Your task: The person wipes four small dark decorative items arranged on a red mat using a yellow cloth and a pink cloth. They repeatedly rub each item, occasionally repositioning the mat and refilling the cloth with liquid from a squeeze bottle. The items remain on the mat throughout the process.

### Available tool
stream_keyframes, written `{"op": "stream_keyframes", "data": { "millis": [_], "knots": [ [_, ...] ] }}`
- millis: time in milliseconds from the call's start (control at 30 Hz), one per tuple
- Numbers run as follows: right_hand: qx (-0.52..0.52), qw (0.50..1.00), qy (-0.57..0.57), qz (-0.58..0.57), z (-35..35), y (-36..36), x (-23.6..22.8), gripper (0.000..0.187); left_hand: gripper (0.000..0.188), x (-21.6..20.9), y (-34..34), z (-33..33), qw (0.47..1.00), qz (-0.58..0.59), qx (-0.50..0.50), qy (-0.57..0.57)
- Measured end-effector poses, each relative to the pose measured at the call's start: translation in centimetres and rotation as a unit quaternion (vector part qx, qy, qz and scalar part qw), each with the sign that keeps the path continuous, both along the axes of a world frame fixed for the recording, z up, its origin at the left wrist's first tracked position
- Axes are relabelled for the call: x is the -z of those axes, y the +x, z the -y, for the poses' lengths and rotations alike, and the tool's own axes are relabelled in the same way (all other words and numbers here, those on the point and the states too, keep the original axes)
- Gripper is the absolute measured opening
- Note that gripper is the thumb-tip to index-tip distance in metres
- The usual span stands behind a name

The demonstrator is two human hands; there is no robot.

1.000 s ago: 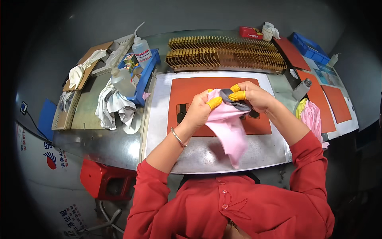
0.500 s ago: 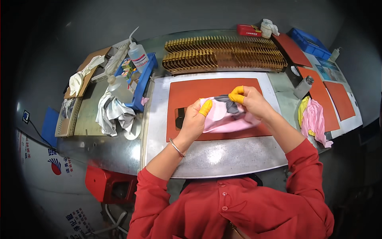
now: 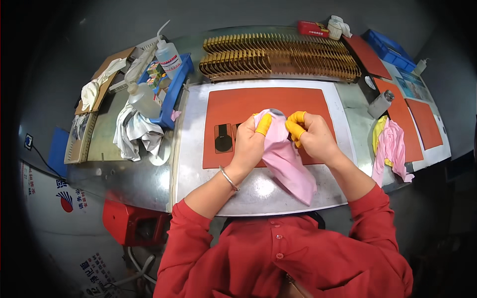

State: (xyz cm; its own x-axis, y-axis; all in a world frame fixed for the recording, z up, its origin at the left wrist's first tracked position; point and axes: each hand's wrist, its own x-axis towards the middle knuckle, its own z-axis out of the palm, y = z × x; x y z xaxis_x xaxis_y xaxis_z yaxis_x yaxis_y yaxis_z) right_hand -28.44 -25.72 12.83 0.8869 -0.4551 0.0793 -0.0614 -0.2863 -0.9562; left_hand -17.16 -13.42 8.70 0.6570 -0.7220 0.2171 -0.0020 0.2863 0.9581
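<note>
A pink cloth (image 3: 290, 171) with a grey patch at its top hangs over the front edge of an orange-red mat (image 3: 268, 99). My left hand (image 3: 251, 144), yellow covers on its fingertips, is closed on the cloth's upper part. My right hand (image 3: 318, 134), also with yellow fingertip covers, has its fingers curled together against the cloth's upper right side; what they pinch is hidden. Beside my left hand, a dark flat rectangular piece with a black disc (image 3: 223, 140) lies on the mat. A similar piece is partly hidden behind that hand.
A long slotted rack (image 3: 278, 57) stands behind the mat. To the left are a blue tray (image 3: 171, 107) with bottles and a heap of white cloth (image 3: 136, 131). A metal-topped bottle (image 3: 381, 103) and more pink cloth (image 3: 392, 144) sit on the right.
The pink cloth was stretched sideways between both hands; now it is gathered and hangs down toward me. My right hand has come lower and my left hand slightly right, baring the dark piece.
</note>
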Motion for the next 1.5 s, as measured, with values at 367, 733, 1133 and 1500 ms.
{"op": "stream_keyframes", "data": {
  "millis": [367,733,1133,1500],
  "knots": [
    [-0.055,0.990,0.127,-0.028,0.4,-1.3,-0.4,0.012,0.088,-0.5,2.5,-3.8,0.957,0.279,-0.084,-0.001],
    [-0.103,0.981,0.162,-0.036,1.1,-2.0,-0.4,0.011,0.078,0.4,-2.1,-1.7,0.984,0.073,0.159,0.003],
    [-0.040,0.994,0.064,-0.080,-0.5,-3.4,3.2,0.017,0.035,0.4,-2.8,-2.2,0.974,-0.091,0.204,0.037],
    [-0.190,0.980,-0.063,-0.006,-0.6,-5.5,3.3,0.066,0.017,0.4,-2.8,-2.3,0.936,0.166,0.289,0.114]
  ]
}}
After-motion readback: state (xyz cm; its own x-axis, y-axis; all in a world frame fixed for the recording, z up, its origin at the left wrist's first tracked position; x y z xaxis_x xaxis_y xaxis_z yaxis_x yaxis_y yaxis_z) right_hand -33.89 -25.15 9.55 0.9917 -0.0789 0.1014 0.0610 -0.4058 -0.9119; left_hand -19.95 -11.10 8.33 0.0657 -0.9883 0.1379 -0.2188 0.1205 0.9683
